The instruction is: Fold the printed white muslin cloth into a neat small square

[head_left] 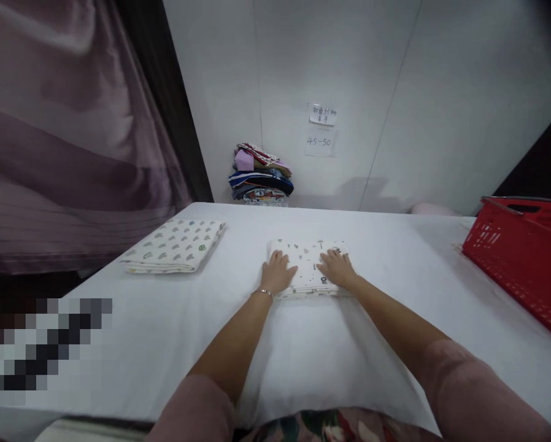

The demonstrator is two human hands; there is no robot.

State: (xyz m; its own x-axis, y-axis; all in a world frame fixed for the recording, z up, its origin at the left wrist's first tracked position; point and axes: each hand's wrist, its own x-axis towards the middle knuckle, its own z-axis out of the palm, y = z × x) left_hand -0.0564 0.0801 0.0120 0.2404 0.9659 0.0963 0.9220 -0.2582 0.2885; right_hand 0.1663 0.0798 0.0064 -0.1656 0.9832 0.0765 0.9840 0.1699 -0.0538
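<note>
A folded white cloth (307, 264) with a small dark print lies in the middle of the white-covered table, its layers showing along the near edge. My left hand (278, 272) rests flat on the cloth's left side, fingers spread, a bracelet at the wrist. On the right side of the same cloth my right hand (336, 268) lies palm down with its fingers apart. Neither hand grips anything. To the left sits another folded cloth (177, 245), white with rows of grey-green shapes, touched by neither hand.
A red plastic basket (524, 264) stands at the table's right edge. Behind the table's far edge is a stack of folded fabrics (261, 175) by the wall. Paper signs (320, 141) hang on the wall. A purple curtain (64, 135) hangs at left. A blurred patch (45, 350) covers the near left.
</note>
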